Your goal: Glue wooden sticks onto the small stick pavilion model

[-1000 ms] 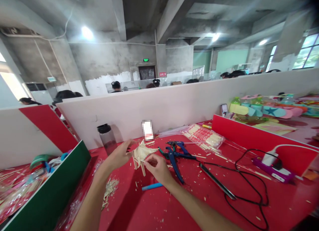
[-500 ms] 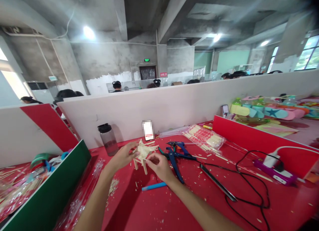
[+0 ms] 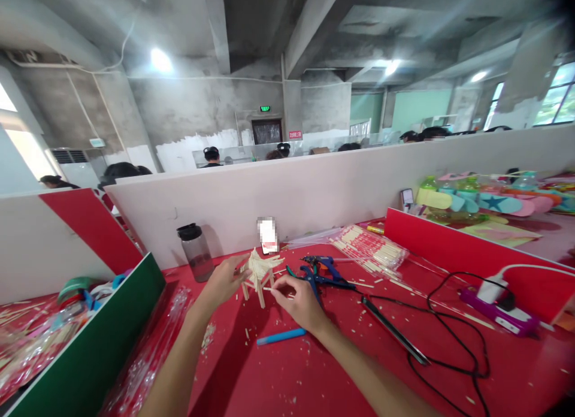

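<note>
A small model built of pale wooden sticks [image 3: 259, 274] stands above the red table [image 3: 314, 369], near its middle. My left hand [image 3: 223, 283] grips the model's left side. My right hand [image 3: 299, 304] sits just right of it, fingertips pinched on a thin stick at the model's lower right. A blue marker-like piece [image 3: 280, 336] lies on the table below my right hand.
Blue pliers and a blue glue gun [image 3: 320, 272] lie right of the model, with a black cable [image 3: 449, 339] running to a purple power strip [image 3: 498, 309]. A bag of sticks [image 3: 371, 249], a dark bottle [image 3: 194, 252] and white partitions border the table. People sit beyond.
The stick model has tilted and dropped slightly toward the table. My right hand has slid a little right and down, away from the model's body. The view has shifted slightly.
</note>
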Available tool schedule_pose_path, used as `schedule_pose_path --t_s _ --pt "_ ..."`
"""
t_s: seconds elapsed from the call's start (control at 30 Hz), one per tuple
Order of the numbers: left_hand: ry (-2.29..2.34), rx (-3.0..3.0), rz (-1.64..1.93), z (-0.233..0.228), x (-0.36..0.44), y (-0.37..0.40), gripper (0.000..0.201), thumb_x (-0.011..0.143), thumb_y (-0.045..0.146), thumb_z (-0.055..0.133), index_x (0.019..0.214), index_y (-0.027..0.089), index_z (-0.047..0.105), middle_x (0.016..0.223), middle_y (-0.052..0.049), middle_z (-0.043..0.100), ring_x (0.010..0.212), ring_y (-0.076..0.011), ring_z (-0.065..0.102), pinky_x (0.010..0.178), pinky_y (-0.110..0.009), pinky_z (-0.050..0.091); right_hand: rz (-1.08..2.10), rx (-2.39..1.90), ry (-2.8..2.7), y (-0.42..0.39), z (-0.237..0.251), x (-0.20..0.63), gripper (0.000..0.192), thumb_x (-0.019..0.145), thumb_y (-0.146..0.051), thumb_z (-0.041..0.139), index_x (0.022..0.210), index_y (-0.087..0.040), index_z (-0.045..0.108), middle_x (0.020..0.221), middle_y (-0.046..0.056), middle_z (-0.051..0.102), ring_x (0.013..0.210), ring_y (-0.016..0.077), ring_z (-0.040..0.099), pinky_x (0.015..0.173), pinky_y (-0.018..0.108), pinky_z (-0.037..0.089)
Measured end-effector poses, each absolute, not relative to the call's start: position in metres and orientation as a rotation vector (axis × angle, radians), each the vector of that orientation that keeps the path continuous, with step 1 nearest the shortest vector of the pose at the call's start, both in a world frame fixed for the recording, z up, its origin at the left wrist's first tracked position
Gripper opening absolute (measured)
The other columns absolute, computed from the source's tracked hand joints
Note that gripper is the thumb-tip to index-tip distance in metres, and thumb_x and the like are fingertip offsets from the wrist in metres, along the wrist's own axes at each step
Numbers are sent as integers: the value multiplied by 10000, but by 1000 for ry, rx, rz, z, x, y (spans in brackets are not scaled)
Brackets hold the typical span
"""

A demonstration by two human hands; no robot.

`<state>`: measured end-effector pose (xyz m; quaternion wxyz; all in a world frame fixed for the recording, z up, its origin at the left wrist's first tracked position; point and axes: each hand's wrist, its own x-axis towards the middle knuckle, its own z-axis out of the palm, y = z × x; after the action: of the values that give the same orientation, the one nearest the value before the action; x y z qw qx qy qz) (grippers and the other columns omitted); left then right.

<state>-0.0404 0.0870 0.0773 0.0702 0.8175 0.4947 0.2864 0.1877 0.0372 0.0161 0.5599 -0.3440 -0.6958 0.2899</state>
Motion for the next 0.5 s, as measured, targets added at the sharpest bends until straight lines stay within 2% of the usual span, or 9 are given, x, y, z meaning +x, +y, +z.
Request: schedule_pose_path --t_s 0.1,0.13,0.2,0.27,0.4,0.5 --pt "1680 2566 961 100 -36 71 370 870 335 552 1157 148 691 1210 -187 702 1134 -333 631 990 -444 467 615 -792 -1687 30 25 194 79 867 -212 630 825 -193 693 806 13 728 723 140 665 665 210 495" --pt "1720 2577 971 109 -34 62 343 878 324 534 1132 158 693 1181 -173 711 1112 -325 637 968 -427 470 591 -785 -1702 28 28 195 82 871 -207 628 827 -195 697 810 13 730 729 140 665 671 210 493" --pt "1747 2485 924 127 -25 41 309 930 353 466 1075 197 689 1062 -114 744 929 -266 684 816 -349 499 556 -769 -1726 23 34 197 96 875 -196 627 814 -197 701 802 10 729 732 138 664 687 211 489" --pt "1678 2404 804 138 -15 19 289 945 380 454 1008 222 687 928 -66 755 807 -228 683 701 -291 468 551 -748 -1748 19 40 199 117 879 -189 626 791 -198 703 790 10 726 729 139 660 695 214 487" --pt "1552 2349 650 127 2 -13 277 941 362 454 818 221 658 774 -34 705 695 -200 627 619 -265 391 571 -720 -1787 14 48 203 146 895 -202 623 780 -205 713 805 20 731 745 156 661 710 235 488" --pt "1466 2209 713 102 6 -25 273 949 398 437 852 222 621 753 -17 678 677 -190 601 615 -261 391 604 -704 -1855 13 48 205 129 905 -225 630 824 -212 730 822 27 738 758 168 662 731 254 488"
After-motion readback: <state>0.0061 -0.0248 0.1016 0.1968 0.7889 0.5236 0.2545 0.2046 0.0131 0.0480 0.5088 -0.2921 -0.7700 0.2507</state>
